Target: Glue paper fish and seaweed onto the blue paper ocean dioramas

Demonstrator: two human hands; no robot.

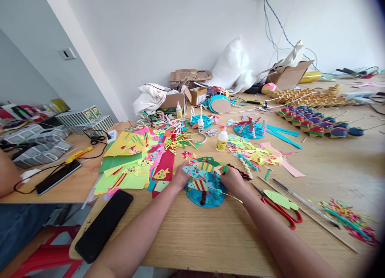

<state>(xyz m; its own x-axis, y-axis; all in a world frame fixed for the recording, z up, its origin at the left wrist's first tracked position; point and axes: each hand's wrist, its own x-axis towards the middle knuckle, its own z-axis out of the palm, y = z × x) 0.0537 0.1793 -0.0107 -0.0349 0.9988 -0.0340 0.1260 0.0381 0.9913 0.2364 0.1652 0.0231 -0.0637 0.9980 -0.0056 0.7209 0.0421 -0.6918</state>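
A paper fish craft stands in front of me, with a round blue base (196,198) and several patterned paper fish (200,185) above it. Dark brown and light blue twisted strands rise from the base. My left hand (181,175) grips the craft at its left side, fingertips partly hidden behind a blue fish (190,170). On the right side, my right hand (234,182) is closed at the craft's edge beside a small orange and green paper fish (220,170). A thin pale strip sticks out under the right hand. Brown twisted strands (245,172) lie just beyond it.
Red-handled scissors (284,212), a green paper fish (279,198), a pen (303,202) and a wooden stick lie right. Glue (221,141) and paper scraps are beyond; coloured sheets (126,178) and a phone (104,224) are left. Another person's arm (7,174) shows far left.
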